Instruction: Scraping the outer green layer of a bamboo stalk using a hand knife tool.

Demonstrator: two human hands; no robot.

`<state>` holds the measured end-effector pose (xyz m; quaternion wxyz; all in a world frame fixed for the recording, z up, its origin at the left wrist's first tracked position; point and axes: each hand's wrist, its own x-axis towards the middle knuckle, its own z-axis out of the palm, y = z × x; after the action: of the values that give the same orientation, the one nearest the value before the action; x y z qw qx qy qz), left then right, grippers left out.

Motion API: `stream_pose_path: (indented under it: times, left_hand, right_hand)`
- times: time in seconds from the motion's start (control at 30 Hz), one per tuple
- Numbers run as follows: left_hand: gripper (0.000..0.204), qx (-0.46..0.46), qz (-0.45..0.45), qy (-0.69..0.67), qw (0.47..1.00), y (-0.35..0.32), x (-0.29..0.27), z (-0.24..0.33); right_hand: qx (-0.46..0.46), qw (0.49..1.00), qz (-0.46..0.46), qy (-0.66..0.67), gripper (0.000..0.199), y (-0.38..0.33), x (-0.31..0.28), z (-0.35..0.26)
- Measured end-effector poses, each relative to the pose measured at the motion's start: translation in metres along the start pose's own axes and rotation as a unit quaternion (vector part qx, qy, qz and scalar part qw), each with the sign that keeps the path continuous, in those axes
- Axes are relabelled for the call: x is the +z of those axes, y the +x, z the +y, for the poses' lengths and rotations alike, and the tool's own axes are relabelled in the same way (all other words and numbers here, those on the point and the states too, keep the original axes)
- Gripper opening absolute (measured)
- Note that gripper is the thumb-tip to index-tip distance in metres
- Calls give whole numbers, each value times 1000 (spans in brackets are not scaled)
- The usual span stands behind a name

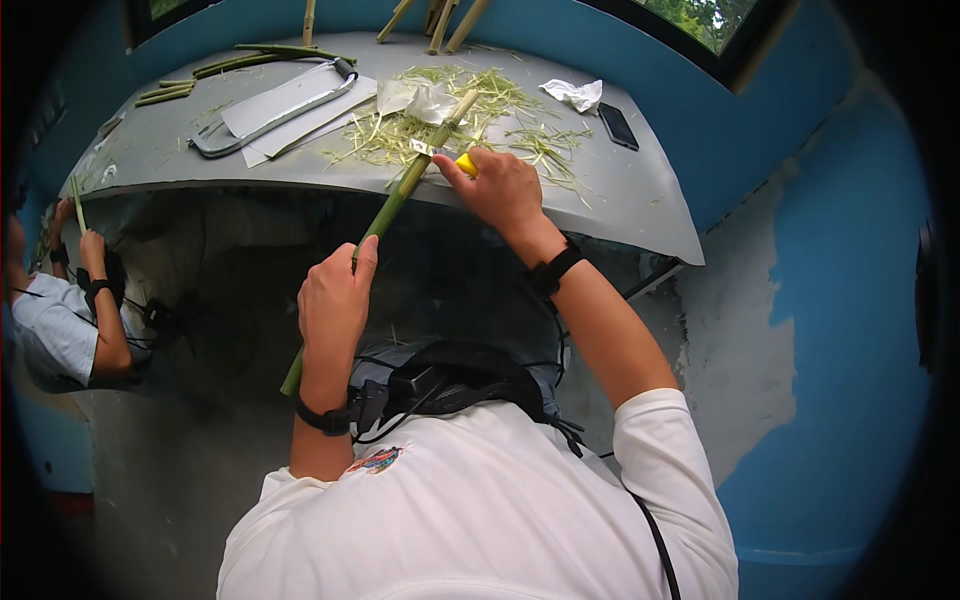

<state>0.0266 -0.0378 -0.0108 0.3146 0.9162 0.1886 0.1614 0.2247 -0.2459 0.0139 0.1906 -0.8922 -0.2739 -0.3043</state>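
The green stalk (385, 212) slants from beside the person's left wrist up to the edge of the grey table (640, 200), its pale peeled tip resting among the shavings (450, 125). The left hand (335, 300) is clenched around the stalk's middle. Further up, the right hand (500, 185) grips a yellow-handled knife (445, 155), its blade laid against the stalk at the table's edge. Beyond lie crumpled paper (418, 98), a hacksaw (275, 115) on a paper sheet, a dark phone (618, 126), and more stalks (250, 60). Far left, another person's hands (90, 250) hold a thin strip.
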Motion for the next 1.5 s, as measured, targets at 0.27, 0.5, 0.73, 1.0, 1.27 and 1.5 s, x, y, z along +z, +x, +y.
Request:
stream_pose_path:
  times: [0.27, 0.5, 0.73, 1.0, 1.27, 1.5]
  left_hand:
    - [62, -18, 4, 18, 1000, -31, -12, -16]
    - [64, -30, -13, 12, 999, -32, -15, -18]
    - [70, -45, -51, -65, 996, -27, -8, -37]
    - [73, -67, -121, -238, 961, 0, 13, -54]
    - [65, -178, -260, -370, 874, 14, 3, -47]
    - [64, -178, -313, -416, 835, 23, 7, -61]
  right_hand:
    - [36, 999, -26, -16, 77, -3, 0, 0]
    - [39, 999, -6, -28, 77, -4, 1, -1]
    - [16, 1000, -11, 18, 74, -6, 0, 0]
    - [-2, 999, -19, 30, 70, -3, -4, -5]
    - [10, 1000, -17, 20, 71, -3, -1, -6]
    - [-18, 999, 10, 32, 70, -8, -1, -4]
